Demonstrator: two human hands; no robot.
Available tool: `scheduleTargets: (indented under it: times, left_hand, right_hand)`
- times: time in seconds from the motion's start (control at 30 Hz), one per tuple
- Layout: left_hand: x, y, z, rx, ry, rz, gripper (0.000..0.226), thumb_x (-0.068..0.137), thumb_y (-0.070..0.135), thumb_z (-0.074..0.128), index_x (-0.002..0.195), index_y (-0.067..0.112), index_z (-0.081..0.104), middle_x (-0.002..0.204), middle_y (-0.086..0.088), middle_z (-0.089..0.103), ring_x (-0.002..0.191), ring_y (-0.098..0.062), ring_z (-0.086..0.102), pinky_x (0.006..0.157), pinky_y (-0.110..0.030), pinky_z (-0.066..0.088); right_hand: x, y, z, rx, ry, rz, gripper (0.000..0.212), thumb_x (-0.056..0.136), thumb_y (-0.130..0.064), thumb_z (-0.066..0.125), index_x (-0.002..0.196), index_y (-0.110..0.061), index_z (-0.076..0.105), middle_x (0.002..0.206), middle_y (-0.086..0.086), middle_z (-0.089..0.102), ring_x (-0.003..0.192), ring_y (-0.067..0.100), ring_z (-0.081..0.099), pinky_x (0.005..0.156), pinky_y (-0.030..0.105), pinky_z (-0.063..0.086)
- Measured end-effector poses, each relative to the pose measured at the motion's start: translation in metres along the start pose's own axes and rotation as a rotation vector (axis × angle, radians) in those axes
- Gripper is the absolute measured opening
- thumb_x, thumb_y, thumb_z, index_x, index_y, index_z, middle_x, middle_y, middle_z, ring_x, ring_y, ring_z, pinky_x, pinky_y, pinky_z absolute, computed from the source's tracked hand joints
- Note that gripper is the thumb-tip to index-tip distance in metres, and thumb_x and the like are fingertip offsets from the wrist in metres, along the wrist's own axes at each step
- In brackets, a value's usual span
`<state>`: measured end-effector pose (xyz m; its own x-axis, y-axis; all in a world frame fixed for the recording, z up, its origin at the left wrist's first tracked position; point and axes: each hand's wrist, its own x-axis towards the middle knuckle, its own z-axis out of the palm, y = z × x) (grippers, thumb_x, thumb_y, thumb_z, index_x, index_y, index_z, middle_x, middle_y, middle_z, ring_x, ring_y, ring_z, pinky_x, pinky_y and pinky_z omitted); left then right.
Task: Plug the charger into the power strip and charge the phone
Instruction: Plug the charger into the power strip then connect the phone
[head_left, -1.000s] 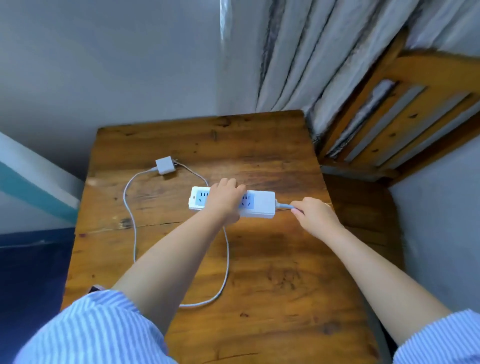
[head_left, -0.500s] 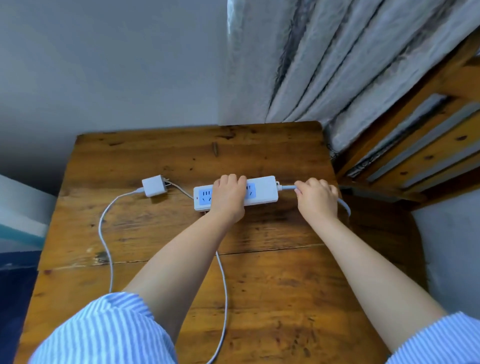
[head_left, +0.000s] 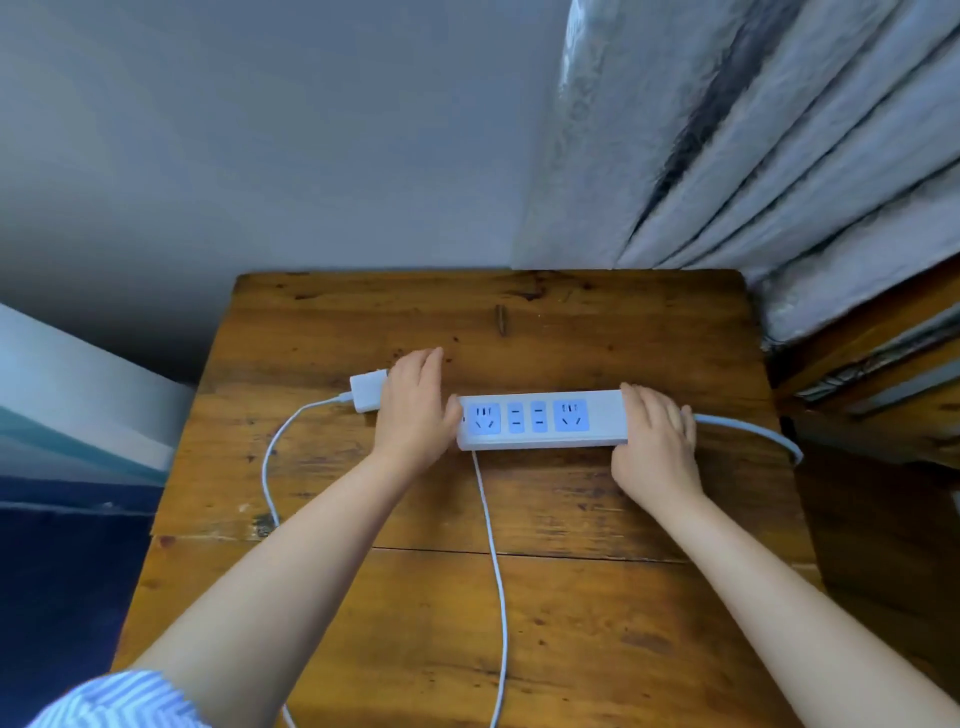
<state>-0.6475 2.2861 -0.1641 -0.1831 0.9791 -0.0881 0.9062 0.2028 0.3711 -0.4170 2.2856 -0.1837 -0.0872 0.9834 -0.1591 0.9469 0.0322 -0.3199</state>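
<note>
A white power strip (head_left: 540, 422) with blue socket faces lies across the wooden table (head_left: 571, 613); all its sockets are bare. My right hand (head_left: 657, 449) grips the strip's right end, where the strip's thick cord (head_left: 748, 428) leaves toward the table's right edge. My left hand (head_left: 415, 410) lies flat at the strip's left end, thumb against it, fingers over the right part of the white charger (head_left: 366, 391). The charger's thin white cable (head_left: 270, 467) loops left and toward me, and a second stretch (head_left: 493, 571) runs from under the strip to the near edge. No phone is in view.
A grey wall stands behind the table and a grey curtain (head_left: 753, 130) hangs at the back right. A wooden slatted frame (head_left: 883, 364) stands close beside the table's right side. A dark floor lies to the left.
My left hand slid left off the strip's middle to its left end, uncovering the sockets. My right hand moved from the cord onto the strip's right end. The strip now lies straight.
</note>
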Motion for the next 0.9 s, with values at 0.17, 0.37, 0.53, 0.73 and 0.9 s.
scheduleTargets:
  times: [0.17,0.37,0.53,0.73,0.9]
  left_hand:
    - [0.011,-0.060,-0.019,0.210,-0.120,-0.352,0.051,0.083,0.005,0.052,0.131,-0.002,0.037,0.128,-0.023,0.050,0.121,-0.038,0.044,0.101,-0.044,0.038]
    - [0.006,-0.081,-0.020,0.177,-0.212,-0.229,0.024,0.092,0.013,0.047,0.112,0.000,0.054,0.113,-0.021,0.059,0.105,-0.036,0.053,0.082,-0.041,0.045]
    - [-0.017,-0.065,-0.033,-0.021,-0.163,-0.078,0.025,0.091,0.011,0.051,0.115,0.004,0.058,0.110,-0.016,0.063,0.100,-0.030,0.056,0.074,-0.033,0.042]
    - [-0.023,-0.015,-0.053,-0.226,-0.149,0.030,0.030,0.090,0.011,0.055,0.119,0.004,0.060,0.112,-0.013,0.067,0.098,-0.022,0.057,0.076,-0.025,0.038]
    - [-0.018,0.023,-0.046,-0.140,-0.239,0.021,0.027,0.094,0.022,0.048,0.103,0.006,0.068,0.080,-0.008,0.068,0.069,-0.015,0.052,0.059,-0.024,0.039]
  right_hand:
    - [0.004,-0.011,0.009,-0.103,-0.136,-0.200,0.059,0.087,-0.028,0.048,0.139,-0.017,0.021,0.151,0.007,0.020,0.140,0.027,0.009,0.116,0.046,0.000]
    - [0.005,-0.006,0.014,-0.107,-0.116,-0.213,0.061,0.087,-0.028,0.053,0.138,-0.019,0.023,0.150,0.008,0.024,0.140,0.026,0.011,0.116,0.043,0.005]
    - [0.004,-0.006,0.013,-0.055,-0.108,-0.231,0.060,0.085,-0.022,0.056,0.137,-0.016,0.027,0.149,0.011,0.027,0.139,0.029,0.014,0.116,0.044,0.010]
    - [0.006,-0.005,0.007,0.030,-0.147,-0.217,0.061,0.085,-0.026,0.057,0.137,-0.016,0.028,0.148,0.010,0.028,0.139,0.027,0.014,0.115,0.043,0.011]
    - [0.012,0.002,-0.002,0.166,-0.178,-0.242,0.061,0.084,-0.025,0.060,0.136,-0.012,0.032,0.147,0.008,0.033,0.137,0.023,0.020,0.114,0.037,0.016]
